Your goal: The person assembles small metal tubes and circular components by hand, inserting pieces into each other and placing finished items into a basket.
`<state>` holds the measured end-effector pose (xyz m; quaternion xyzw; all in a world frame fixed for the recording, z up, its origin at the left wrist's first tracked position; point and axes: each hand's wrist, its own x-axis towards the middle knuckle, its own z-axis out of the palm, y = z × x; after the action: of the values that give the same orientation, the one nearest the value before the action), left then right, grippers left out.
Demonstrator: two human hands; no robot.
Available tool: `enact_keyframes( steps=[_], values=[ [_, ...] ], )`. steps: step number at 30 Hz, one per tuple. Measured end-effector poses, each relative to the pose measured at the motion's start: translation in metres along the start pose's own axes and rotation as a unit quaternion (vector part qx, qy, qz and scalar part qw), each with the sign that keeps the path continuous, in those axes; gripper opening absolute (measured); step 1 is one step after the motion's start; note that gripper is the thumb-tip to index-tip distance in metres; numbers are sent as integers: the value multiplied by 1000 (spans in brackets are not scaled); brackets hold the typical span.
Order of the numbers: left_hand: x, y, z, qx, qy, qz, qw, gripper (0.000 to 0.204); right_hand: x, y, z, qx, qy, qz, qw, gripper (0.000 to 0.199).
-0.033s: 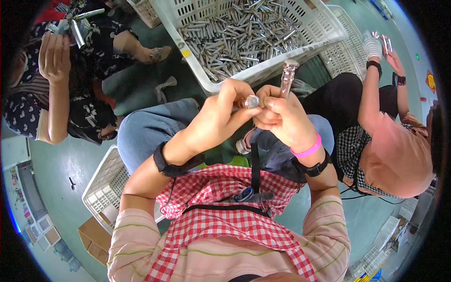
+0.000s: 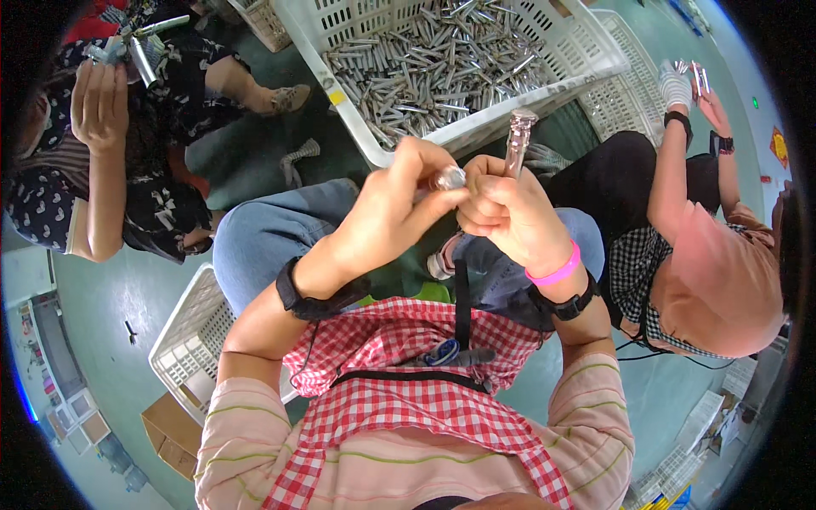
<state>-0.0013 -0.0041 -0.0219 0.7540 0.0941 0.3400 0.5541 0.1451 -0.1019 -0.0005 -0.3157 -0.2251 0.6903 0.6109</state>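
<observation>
Clock read from view centre, going left to right

10 o'clock: co-worker's hand (image 2: 100, 110) raised beside a silver tube assembly (image 2: 143, 61), contact unclear

11 o'clock: yellow patch (image 2: 337, 97) on the rim of the white crate (image 2: 359, 132), can't make out any print on it. Crate sits at 12, heaped with silver tubes (image 2: 433, 72)

1 o'clock: left grip (image 2: 387, 200) is pinching a short metal piece (image 2: 450, 177) between thumb and fingers. This is the change: piece has shifted slightly toward 10-11 and is now motion-blurred, its round end less square to the camera. My read: a small turn or re-seat in the fingers, part not let go. Can't tell if it touches the other hand

Between 1 and 2: right grip (image 2: 508, 200) closed round a shiny tube (image 2: 518, 144), wide end pointing at 12-1. Tube has barely moved, so I'd call this the steady side

No legible writing on either part

2 o'clock: second co-worker's gloved hand (image 2: 674, 89), another shiny tube (image 2: 700, 81) just beside it

Between 2 and 3: red wall hanging (image 2: 779, 147) with yellow marks, too small to read

4 o'clock: pale stacks (image 2: 699, 421), any print there unreadable too
</observation>
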Motion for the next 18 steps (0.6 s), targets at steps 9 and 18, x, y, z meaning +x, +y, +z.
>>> enact_keyframes(
  steps=[9, 18],
  values=[
    [13, 8, -15, -139, -4, -10, 990, 26, 0, 2, 3, -343, 105, -189, 914, 37],
    [7, 9, -9, -316, 6, -90, 944, 50, 3, 13, 14, -386, 27, -156, 909, 41]
  ],
)
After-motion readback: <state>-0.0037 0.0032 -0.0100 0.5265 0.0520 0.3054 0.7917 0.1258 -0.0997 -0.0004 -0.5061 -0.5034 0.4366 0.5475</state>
